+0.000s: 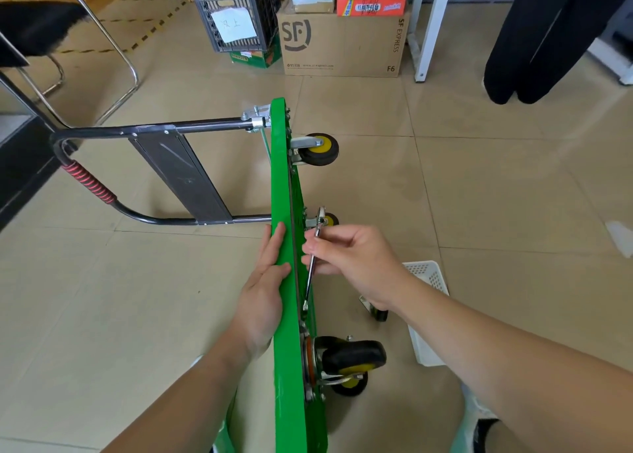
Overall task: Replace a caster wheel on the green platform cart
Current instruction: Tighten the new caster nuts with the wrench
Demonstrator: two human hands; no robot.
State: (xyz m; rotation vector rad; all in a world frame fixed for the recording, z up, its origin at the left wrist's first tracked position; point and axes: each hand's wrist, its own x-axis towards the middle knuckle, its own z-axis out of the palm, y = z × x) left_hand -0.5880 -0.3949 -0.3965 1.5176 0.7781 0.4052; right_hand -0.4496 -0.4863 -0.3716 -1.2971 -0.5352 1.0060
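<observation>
Wrench pinched in right grip beside green cart; left grip spread on it.

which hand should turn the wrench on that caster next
Right. The right hand pinches the wrench, whose head sits at the caster bracket on the underside of the green platform cart. The left hand lies flat on the deck edge, likely steadying it, away from the wheels.

Cart on edge; left hand steadies; right hand grips wrench.
</observation>
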